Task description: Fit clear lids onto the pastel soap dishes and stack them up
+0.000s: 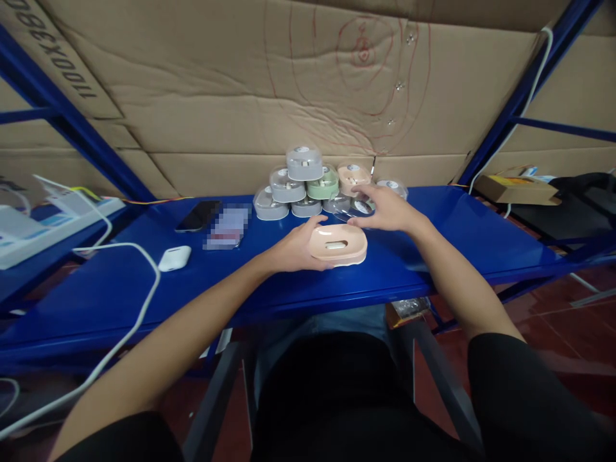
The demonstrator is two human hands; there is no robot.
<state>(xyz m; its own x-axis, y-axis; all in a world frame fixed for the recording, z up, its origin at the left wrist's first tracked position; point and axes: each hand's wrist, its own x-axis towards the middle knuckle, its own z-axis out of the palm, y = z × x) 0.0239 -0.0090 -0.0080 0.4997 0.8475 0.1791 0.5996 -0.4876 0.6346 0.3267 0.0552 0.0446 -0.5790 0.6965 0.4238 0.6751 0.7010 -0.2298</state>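
My left hand [293, 247] grips the left end of a peach tray-like case base [339, 246] that rests on the blue table [144, 282]; a small pale earbud case lies in it. My right hand [385, 208] holds a clear plastic lid [353, 206] just behind and above the base. Behind both hands stands a stack of small lidded boxes [303, 183] in grey, green and peach, piled like a pyramid.
A black phone [198, 215] and a blurred card [228, 226] lie left of the stack. A white earbud case [174, 258] and a white cable [139, 256] lie further left. Cardboard lines the wall behind. A brown box [514, 187] sits at the right.
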